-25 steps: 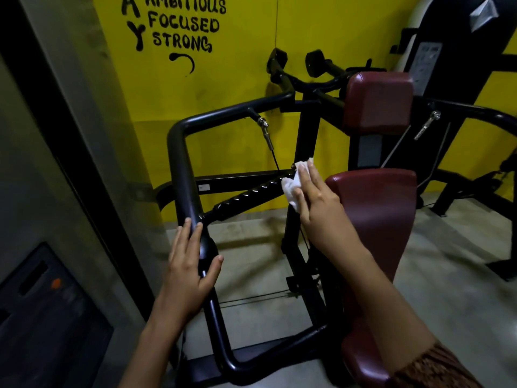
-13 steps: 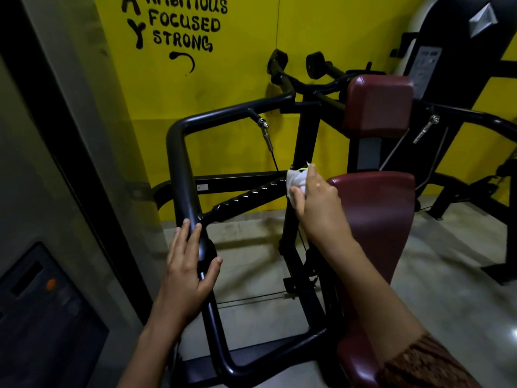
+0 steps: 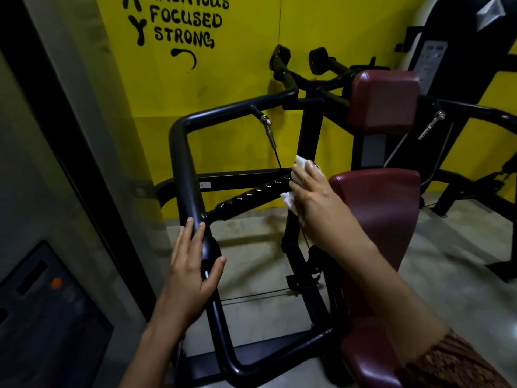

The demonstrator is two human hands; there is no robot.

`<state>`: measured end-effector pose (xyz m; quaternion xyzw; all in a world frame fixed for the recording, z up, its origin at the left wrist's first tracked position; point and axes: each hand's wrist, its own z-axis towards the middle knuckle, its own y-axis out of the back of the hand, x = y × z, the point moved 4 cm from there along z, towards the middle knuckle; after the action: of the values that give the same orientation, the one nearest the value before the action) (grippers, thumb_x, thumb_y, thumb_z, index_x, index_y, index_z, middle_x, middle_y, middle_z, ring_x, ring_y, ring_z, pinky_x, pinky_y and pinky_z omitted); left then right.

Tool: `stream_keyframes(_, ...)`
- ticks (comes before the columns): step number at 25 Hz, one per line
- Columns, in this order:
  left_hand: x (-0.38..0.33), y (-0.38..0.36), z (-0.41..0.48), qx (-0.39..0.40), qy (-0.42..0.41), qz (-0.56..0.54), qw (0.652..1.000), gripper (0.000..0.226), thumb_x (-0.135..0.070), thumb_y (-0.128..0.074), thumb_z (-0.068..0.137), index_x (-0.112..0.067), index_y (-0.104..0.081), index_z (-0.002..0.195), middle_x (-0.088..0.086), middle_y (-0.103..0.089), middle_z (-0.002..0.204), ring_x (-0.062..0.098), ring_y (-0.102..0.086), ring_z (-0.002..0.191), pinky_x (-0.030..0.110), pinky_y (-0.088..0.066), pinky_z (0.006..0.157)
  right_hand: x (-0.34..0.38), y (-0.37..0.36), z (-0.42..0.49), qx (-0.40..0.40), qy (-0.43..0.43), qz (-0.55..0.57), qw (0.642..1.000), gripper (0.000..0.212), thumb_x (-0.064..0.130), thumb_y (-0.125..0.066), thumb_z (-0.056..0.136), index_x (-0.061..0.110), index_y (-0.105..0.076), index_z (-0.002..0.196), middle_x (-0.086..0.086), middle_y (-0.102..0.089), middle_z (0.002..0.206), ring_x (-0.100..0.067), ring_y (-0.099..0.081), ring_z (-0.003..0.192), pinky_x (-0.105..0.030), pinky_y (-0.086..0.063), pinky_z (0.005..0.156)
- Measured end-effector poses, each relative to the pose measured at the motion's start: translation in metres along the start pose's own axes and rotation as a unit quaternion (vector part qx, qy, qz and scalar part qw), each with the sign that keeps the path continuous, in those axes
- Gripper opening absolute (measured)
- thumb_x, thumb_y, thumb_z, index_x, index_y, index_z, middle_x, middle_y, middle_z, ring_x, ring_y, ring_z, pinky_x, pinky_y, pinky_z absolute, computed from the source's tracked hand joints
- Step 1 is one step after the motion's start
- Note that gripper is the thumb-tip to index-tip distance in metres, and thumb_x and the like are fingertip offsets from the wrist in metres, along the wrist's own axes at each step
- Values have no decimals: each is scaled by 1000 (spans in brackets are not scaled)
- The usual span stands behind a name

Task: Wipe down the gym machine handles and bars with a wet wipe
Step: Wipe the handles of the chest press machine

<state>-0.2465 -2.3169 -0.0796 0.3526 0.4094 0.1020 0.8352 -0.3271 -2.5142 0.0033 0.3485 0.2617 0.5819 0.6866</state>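
The far wall (image 3: 237, 79) is bright yellow, with black painted words (image 3: 186, 29) ending in "FOCUSED STRONG", and the floor (image 3: 251, 261) under the machine is pale and grey. At the near left a dark panel (image 3: 42, 317) with an orange dot stands against a grey wall.

Right of it, the bent black bar (image 3: 183, 163) of the machine runs up from the floor and turns right towards the frame. My left hand (image 3: 193, 270) rests on the lower part of this bar, fingers straight along it and thumb spread on the bar's right side; it grips nothing.

From the bar a ridged black handle (image 3: 251, 196) slants up to the right. At its right end my right hand (image 3: 313, 197) is curled round the white wet wipe (image 3: 289, 198), pressing it against the handle where it meets the black upright post (image 3: 307, 135). White folds show above my fingertips and below my palm.

Just right of that hand is the maroon seat pad (image 3: 377, 214), with a second maroon pad (image 3: 384, 100) above and farther off. My patterned sleeve (image 3: 447, 362) shows at the near right.
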Motion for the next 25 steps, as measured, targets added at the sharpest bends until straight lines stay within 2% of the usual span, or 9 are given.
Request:
stream_keyframes(2, 1, -2, 0, 10, -8, 11, 1000, 76, -54, -36, 80, -25, -14, 146, -19, 6, 150, -1, 7, 138, 20, -7, 107, 0, 6, 3, -30, 41, 20, 998, 20, 0, -62, 68, -8, -70, 84, -28, -64, 109, -44, -54, 111, -52, -31, 93)
stream_keyframes(3, 2, -2, 0, 16, -9, 21, 1000, 76, -55, -35, 80, -25, -13, 147, -19, 8, 149, -1, 9, 138, 19, -5, 107, 0, 11, -2, -68, 38, 29, 997, 20, 2, -61, 68, -6, -70, 85, -25, -64, 110, -38, -52, 114, -50, -33, 94)
stream_keyframes(7, 3, -3, 5, 14, -46, 78, 996, 76, -62, -25, 81, -22, -22, 146, -8, -4, 153, 3, 2, 140, 18, 5, 110, 0, 17, -59, -39, -25, 212, 976, 31, 8, -57, 83, 4, -65, 113, -5, -52, 133, -11, -30, 135, -14, -26, 108)
stream_keyframes(10, -25, -7, 11, -3, -101, 74, 992, 69, -54, -33, 86, -15, -33, 143, -3, -19, 151, 7, -14, 139, 19, 3, 114, -22, 33, -75, -99, -136, 390, 905, 30, 9, -61, 88, 11, -62, 118, 2, -60, 125, -5, -50, 123, -17, -39, 102)
stream_keyframes(13, -75, -15, 24, -10, -150, 12, 989, 64, -50, -37, 89, -17, -33, 143, -4, -25, 150, 5, -18, 138, 19, -1, 115, -52, 36, -53, -194, -240, 468, 828, 32, 11, -56, 89, 9, -57, 121, -1, -64, 118, -3, -60, 109, -19, -47, 94)
stream_keyframes(16, -122, -28, 40, -18, -140, -61, 988, 62, -51, -35, 88, -24, -28, 144, -12, -24, 149, -3, -15, 138, 17, -2, 115, -57, 15, -4, -97, -223, 538, 807, 35, 11, -51, 93, 5, -52, 128, -1, -59, 125, 8, -56, 105, -11, -46, 87)
stream_keyframes(19, -142, -47, 48, -18, -109, -82, 990, 58, -53, -30, 87, -34, -19, 141, -17, -21, 149, -8, -11, 138, 14, -1, 114, -42, -4, -14, -14, -163, 562, 811, 41, 13, -54, 92, 17, -46, 133, 7, -44, 140, 12, -41, 122, -12, -37, 101)
stream_keyframes(23, -143, -70, 38, -9, -76, -64, 995, 55, -54, -32, 87, -37, -16, 137, -18, -21, 148, -10, -8, 137, 14, 1, 113, -43, -4, -72, -24, -167, 670, 723, 37, 17, -57, 91, 32, -51, 124, 8, -48, 137, -3, -41, 129, -19, -36, 105)
stream_keyframes(25, -146, -73, 32, -34, -57, -47, 997, 53, -54, -32, 87, -38, -19, 136, -24, -22, 144, -12, -8, 136, 11, 1, 112, -50, -10, -62, 7, -164, 689, 706, 38, 14, -55, 92, 27, -49, 128, 3, -50, 137, -10, -44, 129, -28, -39, 105)
